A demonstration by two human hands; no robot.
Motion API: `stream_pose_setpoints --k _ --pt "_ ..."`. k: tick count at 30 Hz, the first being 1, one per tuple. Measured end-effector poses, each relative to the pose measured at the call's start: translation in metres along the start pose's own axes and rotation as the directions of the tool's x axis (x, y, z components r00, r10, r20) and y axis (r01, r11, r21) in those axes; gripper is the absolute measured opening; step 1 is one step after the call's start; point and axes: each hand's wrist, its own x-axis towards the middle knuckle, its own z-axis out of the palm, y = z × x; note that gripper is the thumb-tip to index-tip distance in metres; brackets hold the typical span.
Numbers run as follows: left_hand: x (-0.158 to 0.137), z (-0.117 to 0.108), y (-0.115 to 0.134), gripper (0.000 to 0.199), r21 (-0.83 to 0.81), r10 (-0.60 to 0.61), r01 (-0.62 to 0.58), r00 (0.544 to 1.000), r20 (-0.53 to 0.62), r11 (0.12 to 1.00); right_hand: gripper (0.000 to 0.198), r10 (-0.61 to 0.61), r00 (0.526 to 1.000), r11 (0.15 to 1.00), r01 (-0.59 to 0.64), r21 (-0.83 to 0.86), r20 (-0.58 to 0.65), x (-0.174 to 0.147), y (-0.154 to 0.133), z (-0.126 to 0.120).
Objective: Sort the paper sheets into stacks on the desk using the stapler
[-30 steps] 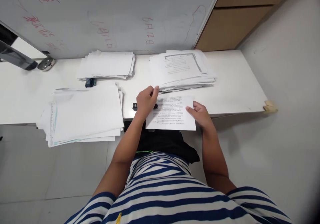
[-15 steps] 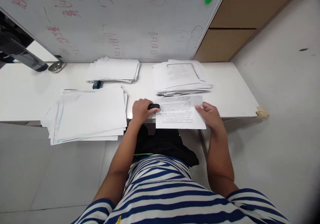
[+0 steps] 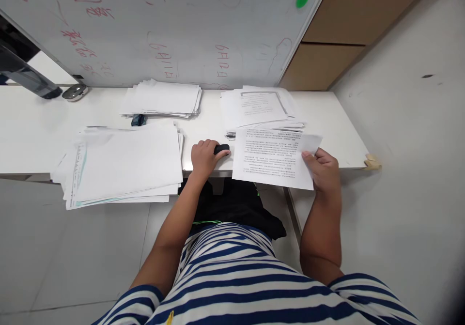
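My left hand (image 3: 204,158) is closed around a black stapler (image 3: 221,148) at the desk's front edge; only its rounded end shows past my fingers. Between the thumb and fingers of my right hand (image 3: 323,169), the right side of a printed sheet of paper (image 3: 271,158) is pinched. The sheet is tilted and apart from the stapler, overhanging the desk edge. Its far edge overlaps the front of a paper stack (image 3: 254,109) behind it. To the left of my left hand lies a large, loose pile of paper (image 3: 131,162), partly over the edge.
Another paper stack (image 3: 163,99) lies at the back of the white desk (image 3: 348,141), with a small dark blue object (image 3: 138,120) in front. A mouse (image 3: 75,92) sits at the back left. A whiteboard (image 3: 189,29) with red writing stands behind. Beige material (image 3: 373,162) covers the right corner.
My right hand has drawn the printed sheet to the right, away from the stapler, and tilted it. The left hand stays almost in place, still gripping the stapler.
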Motion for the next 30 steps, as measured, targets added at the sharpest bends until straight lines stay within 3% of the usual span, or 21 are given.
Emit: stream_pose_setpoints --k 5,10,14,18,20,23,26,30 --pt "-0.001 -0.004 0.000 0.048 0.022 0.030 -0.031 0.998 0.052 0.999 0.029 0.026 0.999 0.999 -0.025 -0.030 0.031 0.001 0.004 0.005" --pt "-0.003 -0.005 0.000 0.028 0.062 0.057 -0.061 0.996 0.069 0.996 0.032 0.045 0.997 0.999 -0.046 0.015 0.069 0.002 0.009 0.021" --pt "-0.002 -0.006 0.002 0.011 0.100 0.040 -0.047 0.997 0.067 0.994 0.034 0.039 0.994 0.993 -0.050 0.106 0.099 0.006 0.007 0.045" --pt "-0.002 -0.002 0.002 0.015 0.010 -0.040 0.039 0.994 0.098 0.999 0.038 0.010 0.991 0.984 -0.033 0.174 0.130 0.017 -0.005 0.083" --pt "-0.002 0.002 0.001 0.015 -0.069 -0.097 0.104 0.990 0.101 0.992 0.039 -0.004 0.985 0.981 -0.030 0.192 0.172 0.027 -0.012 0.107" --pt "-0.003 0.005 0.000 0.040 -0.114 -0.041 0.051 0.995 0.090 0.992 0.037 -0.030 0.968 0.978 -0.023 0.206 0.249 0.054 -0.023 0.157" --pt "-0.005 0.002 -0.001 0.056 -0.045 0.056 -0.053 0.996 0.076 0.998 0.036 -0.049 0.947 0.978 -0.019 0.207 0.319 0.091 -0.028 0.224" --pt "-0.006 0.000 -0.001 0.059 0.050 0.087 -0.091 0.994 0.064 0.995 0.041 -0.049 0.911 0.996 0.013 0.090 0.410 0.143 -0.026 0.325"
